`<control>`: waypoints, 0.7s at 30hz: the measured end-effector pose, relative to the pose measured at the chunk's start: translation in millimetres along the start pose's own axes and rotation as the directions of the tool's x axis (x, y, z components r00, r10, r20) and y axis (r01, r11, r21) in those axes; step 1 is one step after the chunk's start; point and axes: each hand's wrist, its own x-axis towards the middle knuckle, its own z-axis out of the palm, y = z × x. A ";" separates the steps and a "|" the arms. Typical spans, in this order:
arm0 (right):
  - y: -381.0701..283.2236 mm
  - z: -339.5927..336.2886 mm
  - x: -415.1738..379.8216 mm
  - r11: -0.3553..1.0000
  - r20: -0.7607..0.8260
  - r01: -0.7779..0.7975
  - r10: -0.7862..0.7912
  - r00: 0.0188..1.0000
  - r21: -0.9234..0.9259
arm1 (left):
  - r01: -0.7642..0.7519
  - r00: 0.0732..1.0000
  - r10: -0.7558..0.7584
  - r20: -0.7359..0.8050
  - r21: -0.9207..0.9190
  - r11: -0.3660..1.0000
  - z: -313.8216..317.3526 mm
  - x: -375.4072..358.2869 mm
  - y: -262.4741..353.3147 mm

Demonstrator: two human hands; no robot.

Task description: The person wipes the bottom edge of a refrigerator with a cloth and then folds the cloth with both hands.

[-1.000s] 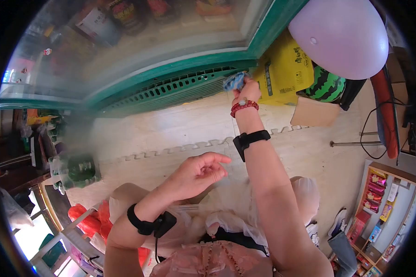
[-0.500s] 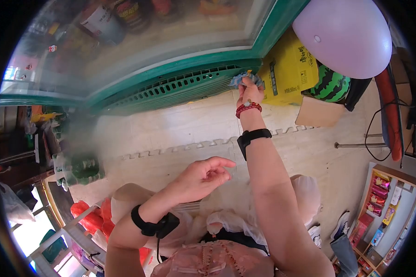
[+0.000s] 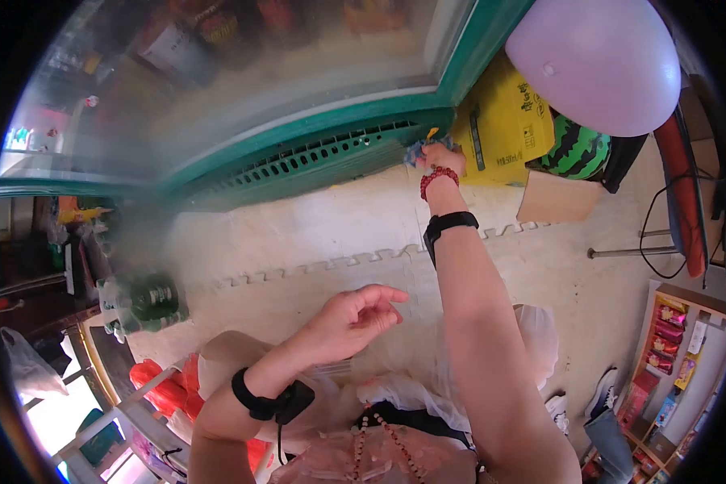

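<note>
My right hand [image 3: 442, 160] grips a crumpled blue-grey cloth [image 3: 416, 152] against the right end of the green vented panel [image 3: 323, 161], close to a yellow carton [image 3: 500, 129]. A red bead bracelet circles that wrist. Above the panel is a green-framed glass door [image 3: 298, 73] with blurred packages behind it. My left hand [image 3: 361, 321] hangs over the pale floor in front of my lap, holding nothing, its fingers partly curled with the index finger extended.
A purple balloon [image 3: 601, 64] and a green striped ball [image 3: 579, 149] are by the carton. Green bottles [image 3: 153, 298] stand at left, near a metal-framed rack [image 3: 109, 411]. A snack shelf [image 3: 678, 363] and another person's leg [image 3: 607, 444] are at lower right.
My right hand has turned and shifted slightly with the cloth along the panel's end, covering more of the cloth. The view has shifted a little; my left hand keeps nearly the same pose.
</note>
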 end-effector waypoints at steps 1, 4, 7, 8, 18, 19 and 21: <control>1.9 0.7 5.3 0.997 -0.047 -0.071 0.070 0.996 -0.022 | -0.009 1.000 0.010 -0.004 0.017 1.000 0.3 -1.0 0.5; 34.6 -10.7 50.6 0.958 0.106 -0.163 0.141 0.984 0.235 | -0.043 0.999 0.043 -0.030 0.003 0.999 1.1 -7.4 3.9; 5.9 6.5 -25.6 0.966 -0.106 -0.016 0.045 0.993 0.259 | -0.006 0.999 0.005 -0.050 -0.004 1.000 2.4 -10.0 5.6; 8.0 6.8 -30.1 0.980 -0.109 0.076 -0.057 0.992 0.183 | -0.025 0.999 0.025 -0.043 -0.009 1.000 2.2 -8.5 3.2; 66.9 -24.3 92.1 0.944 -0.026 0.091 -0.087 0.996 0.317 | 0.038 0.998 -0.037 -0.048 0.022 0.999 -0.3 -5.8 10.9; 90.6 -3.9 135.3 0.959 -0.029 0.283 -0.282 0.959 0.030 | 0.030 0.998 -0.029 -0.047 0.030 0.999 1.6 -6.3 13.2; 39.1 -17.4 60.8 0.915 -0.105 0.253 -0.298 0.949 -0.315 | 0.066 0.996 -0.066 -0.057 -0.004 0.998 7.6 -8.7 18.3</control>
